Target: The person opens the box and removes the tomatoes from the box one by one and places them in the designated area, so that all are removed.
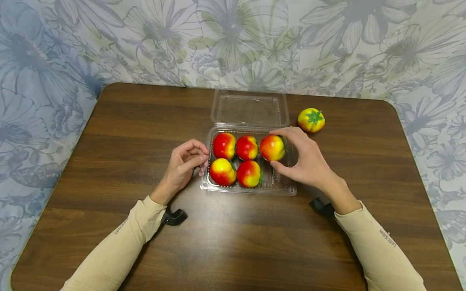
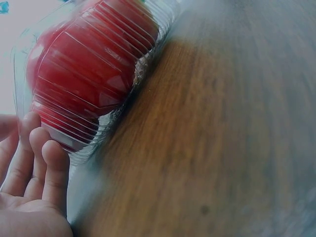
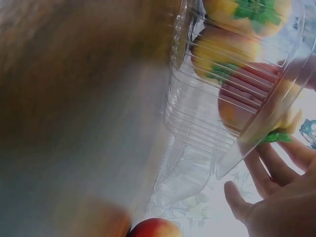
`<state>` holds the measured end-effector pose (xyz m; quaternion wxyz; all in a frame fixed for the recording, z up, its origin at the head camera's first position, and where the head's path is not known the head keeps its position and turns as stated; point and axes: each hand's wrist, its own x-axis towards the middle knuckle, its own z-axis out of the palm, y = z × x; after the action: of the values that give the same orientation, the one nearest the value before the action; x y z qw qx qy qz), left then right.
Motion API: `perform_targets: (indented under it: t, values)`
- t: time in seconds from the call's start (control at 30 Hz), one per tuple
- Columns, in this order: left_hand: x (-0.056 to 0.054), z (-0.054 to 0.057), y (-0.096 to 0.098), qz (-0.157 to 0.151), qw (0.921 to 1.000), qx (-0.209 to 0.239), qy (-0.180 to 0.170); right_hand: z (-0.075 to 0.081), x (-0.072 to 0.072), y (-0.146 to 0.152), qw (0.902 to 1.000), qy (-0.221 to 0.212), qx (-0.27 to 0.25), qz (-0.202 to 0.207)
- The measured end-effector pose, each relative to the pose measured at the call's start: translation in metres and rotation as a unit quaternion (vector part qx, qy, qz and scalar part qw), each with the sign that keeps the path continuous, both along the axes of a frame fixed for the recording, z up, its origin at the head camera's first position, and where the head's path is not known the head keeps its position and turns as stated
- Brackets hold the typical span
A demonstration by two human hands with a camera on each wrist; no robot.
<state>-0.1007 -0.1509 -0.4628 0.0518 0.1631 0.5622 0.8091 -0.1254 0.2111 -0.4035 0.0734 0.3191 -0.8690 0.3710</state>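
My right hand (image 1: 307, 161) has thumb and fingers on opposite sides of a red-and-yellow, tomato-like fruit (image 1: 272, 148). That fruit is in the back right of a clear plastic clamshell container (image 1: 284, 190); its green leaves (image 3: 277, 137) show in the right wrist view. Beside it are two more fruits in the back row, a red one (image 1: 247, 147) and another (image 1: 223, 145). Two others (image 1: 222, 172) (image 1: 248, 174) fill the front left and middle. At the container's left side, my left hand (image 1: 183, 163) has loosely bent fingers; its fingertips (image 2: 55, 150) are against or close to the clear wall.
The container's hinged lid (image 1: 251, 107) lies folded back toward the floral wall (image 1: 233, 44). One more yellow-orange fruit (image 1: 311, 120) with green leaves sits on the brown wooden table (image 1: 218, 246), right of the lid. Black wrist straps (image 1: 174, 217) show below both wrists.
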Motion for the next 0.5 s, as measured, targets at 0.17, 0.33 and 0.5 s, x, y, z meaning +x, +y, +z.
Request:
perform_targets:
  t: [0.17,0.33,0.5]
  values:
    - [0.0002,-0.0005,-0.0002,0.0,1.0,0.0,-0.003,0.0015,0.0001,-0.0009,0.9991,0.016,-0.038,-0.004]
    - [0.0006,0.0002,0.0001,0.001,1.0,-0.001,-0.006,0.0024,0.0003,-0.0005,0.9985,0.023,-0.048,-0.011]
    - [0.0005,0.001,0.0004,0.002,1.0,0.0,-0.008,0.0024,-0.0013,0.0013,0.9975,0.034,-0.056,-0.025]
